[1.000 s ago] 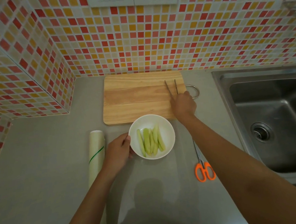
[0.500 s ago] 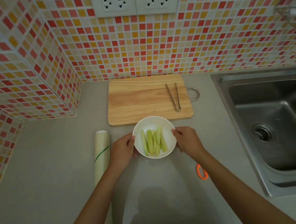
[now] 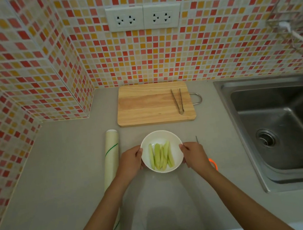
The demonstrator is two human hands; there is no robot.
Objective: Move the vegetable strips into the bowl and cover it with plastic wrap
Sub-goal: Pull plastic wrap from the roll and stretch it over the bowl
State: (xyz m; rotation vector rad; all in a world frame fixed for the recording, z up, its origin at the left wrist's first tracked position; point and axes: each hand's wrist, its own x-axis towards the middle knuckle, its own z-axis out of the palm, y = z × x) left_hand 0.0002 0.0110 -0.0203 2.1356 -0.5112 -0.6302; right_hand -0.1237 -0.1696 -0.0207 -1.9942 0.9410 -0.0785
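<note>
White ceramic, the bowl (image 3: 162, 151) now sits well clear of the cutting board (image 3: 155, 103), drawn toward the person since a second ago. The vegetable strips (image 3: 161, 158) all lie inside it. The tongs (image 3: 177, 100) were set down on the board at its 3 o'clock side. The left hand (image 3: 131, 159) grips the rim at 9 o'clock, the right hand (image 3: 194, 154) at 3. The transfer looks done; the plastic wrap roll (image 3: 111, 160), at 9 o'clock, comes next.
</note>
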